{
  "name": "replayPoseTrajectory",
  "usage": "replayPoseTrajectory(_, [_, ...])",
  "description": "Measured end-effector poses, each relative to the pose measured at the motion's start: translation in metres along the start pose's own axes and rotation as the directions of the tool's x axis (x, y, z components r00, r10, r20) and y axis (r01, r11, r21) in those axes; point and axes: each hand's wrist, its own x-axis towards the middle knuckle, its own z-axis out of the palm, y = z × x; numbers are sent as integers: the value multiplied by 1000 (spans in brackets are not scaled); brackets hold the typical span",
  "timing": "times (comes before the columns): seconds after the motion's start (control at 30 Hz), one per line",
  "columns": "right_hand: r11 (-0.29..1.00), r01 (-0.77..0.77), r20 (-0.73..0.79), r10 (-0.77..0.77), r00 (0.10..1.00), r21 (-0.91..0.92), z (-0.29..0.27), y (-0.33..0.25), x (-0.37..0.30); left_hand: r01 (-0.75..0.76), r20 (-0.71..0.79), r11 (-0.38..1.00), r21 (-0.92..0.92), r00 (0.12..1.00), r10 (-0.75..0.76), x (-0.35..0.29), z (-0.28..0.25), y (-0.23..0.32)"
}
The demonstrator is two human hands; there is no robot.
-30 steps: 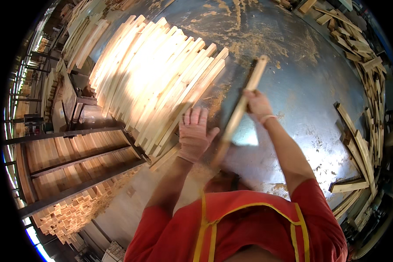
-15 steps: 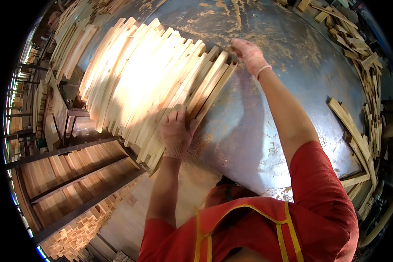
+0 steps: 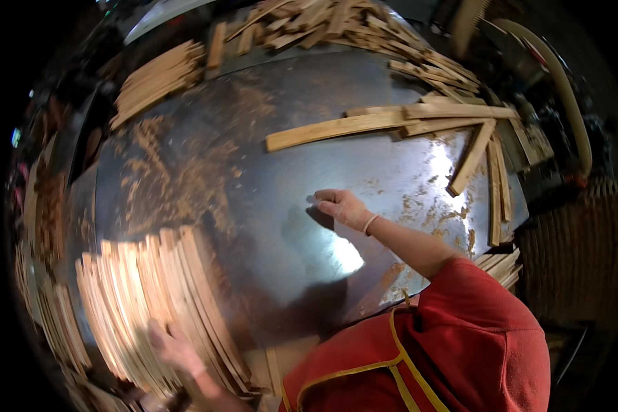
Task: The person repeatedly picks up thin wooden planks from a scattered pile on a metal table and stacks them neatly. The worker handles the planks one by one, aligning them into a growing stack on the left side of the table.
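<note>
A row of pale wooden strips (image 3: 127, 295) lies side by side at the lower left, brightly lit in part. My left hand (image 3: 175, 350), in a pale glove, rests on top of these strips with its fingers apart, somewhat blurred. Over the middle of the metal tabletop (image 3: 261, 206) is my right hand (image 3: 347, 208), also gloved. Its fingers are curled in together, nothing shows in them, and a dark shadow falls below. Beyond that hand, a long wooden board (image 3: 336, 130) lies across the metal with other boards at its right end.
Loose offcuts (image 3: 323, 24) are heaped along the far edge. A small stack of strips (image 3: 158, 79) sits at the far left. More boards (image 3: 498, 185) lie at the right edge. Sawdust (image 3: 161, 185) is scattered over the metal. A curved pale hose (image 3: 570, 96) stands at the far right.
The view has swung to the right, so the strips now appear lower left. My right hand has left the strip ends and is over bare metal; my left hand stays on the strips.
</note>
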Motion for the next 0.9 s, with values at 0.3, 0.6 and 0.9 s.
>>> replayPoseTrajectory(0.3, [427, -249, -326, -117, 938, -869, -292, -3, 75, -504, 379, 855, 126, 821, 428, -199, 146, 202])
replayPoseTrajectory(0.6, [273, 194, 163, -134, 978, -942, -289, -37, 140, -471, 412, 871, 143, 828, 380, -199, 137, 219])
replayPoseTrajectory(0.9, [786, 107, 294, 99, 951, -609, -184, 3, 67, -493, 302, 860, 132, 847, 438, -202, 154, 203])
